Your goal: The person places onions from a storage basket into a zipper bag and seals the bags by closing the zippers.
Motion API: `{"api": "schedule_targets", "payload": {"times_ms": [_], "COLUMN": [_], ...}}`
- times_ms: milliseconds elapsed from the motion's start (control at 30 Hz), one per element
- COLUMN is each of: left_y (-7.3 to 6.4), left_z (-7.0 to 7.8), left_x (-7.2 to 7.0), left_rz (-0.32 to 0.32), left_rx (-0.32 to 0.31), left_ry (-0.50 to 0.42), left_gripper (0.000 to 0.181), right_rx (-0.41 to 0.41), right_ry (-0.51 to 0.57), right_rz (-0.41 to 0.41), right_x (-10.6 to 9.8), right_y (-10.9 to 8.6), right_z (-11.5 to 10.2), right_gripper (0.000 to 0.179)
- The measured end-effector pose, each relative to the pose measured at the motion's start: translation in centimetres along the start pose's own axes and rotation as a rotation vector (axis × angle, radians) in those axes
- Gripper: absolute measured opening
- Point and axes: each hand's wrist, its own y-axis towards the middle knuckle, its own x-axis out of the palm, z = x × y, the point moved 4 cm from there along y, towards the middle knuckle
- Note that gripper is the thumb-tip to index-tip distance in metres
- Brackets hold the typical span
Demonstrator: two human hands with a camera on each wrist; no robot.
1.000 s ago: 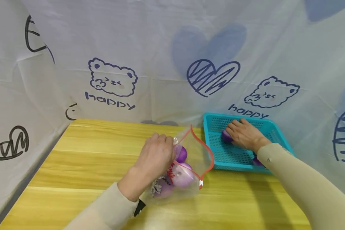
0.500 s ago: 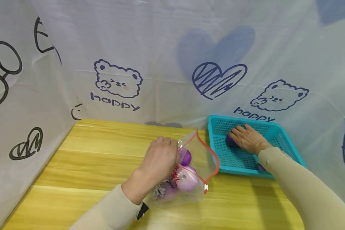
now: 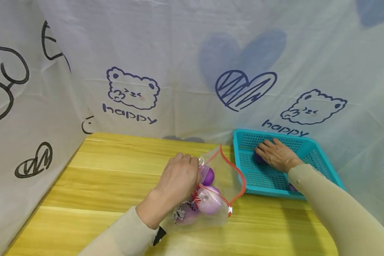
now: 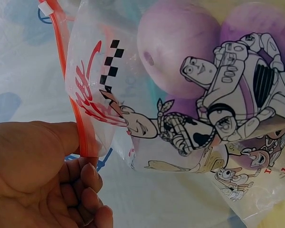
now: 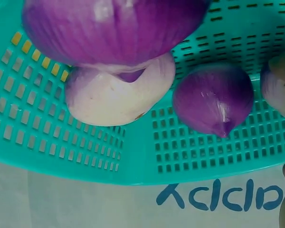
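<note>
My left hand (image 3: 176,179) pinches the red-edged mouth of a clear zip bag (image 4: 116,64), thumb against curled fingers. The bag stands open on the table, printed with cartoon figures, a white slider (image 3: 230,210) at one end. Several purple onions lie inside, among them a pale one (image 3: 209,202) and a darker one (image 3: 208,176). Over to the right, my right hand (image 3: 276,155) reaches into a turquoise basket (image 3: 262,183) and grips a purple onion (image 3: 260,158) near its left side. In the right wrist view that onion (image 5: 277,92) shows at the right edge between finger and thumb.
More onions lie in the basket, including a deep purple one (image 5: 213,99), a whitish one (image 5: 118,95) and a large one (image 5: 114,28) close to the camera. A printed white cloth (image 3: 185,53) hangs behind the yellow wooden table (image 3: 108,170).
The head view has shifted, so the scene sits a little further right and lower. My left hand keeps its hold on the bag; my right hand stays at the same onion in the basket.
</note>
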Motion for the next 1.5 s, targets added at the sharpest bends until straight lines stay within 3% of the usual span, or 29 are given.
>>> {"api": "schedule_targets", "payload": {"times_ms": [233,433,633,833,1167,1367,1500], "left_y": [-0.1,-0.1,0.0,0.3,0.6,0.8,1.0], "left_z": [0.3,0.3,0.2,0.2,0.2,0.3,0.3], "left_x": [0.2,0.2,0.0,-0.2,-0.6,-0.7,-1.0], "left_rz": [-0.004,-0.014,0.029,0.065,0.088,0.079,0.063], "left_rx": [0.001,0.000,0.014,0.041,0.055,0.046,0.042], "left_ry": [-0.006,-0.007,0.005,0.016,-0.008,-0.026,-0.025], "left_gripper": [0.024,0.024,0.025,0.023,0.023,0.026,0.025], "right_rx": [0.043,0.076,0.147,0.193,0.185,0.162,0.136], "right_ry": [0.058,0.049,0.056,0.094,0.109,0.130,0.174], "right_rz": [0.146,0.206,0.280,0.384,0.450,0.598,0.740], "right_x": [-1.2,-3.1,-6.3,-9.5,-13.5,-16.4,-18.7], "right_y": [-0.7,-1.3,-1.8,-2.6,-4.1,-4.9,-5.3], "right_z": [-0.2,-0.2,-0.3,-0.6,-1.6,-2.7,-3.8], "right_gripper": [0.035,0.058,0.081,0.081,0.091,0.088,0.081]}}
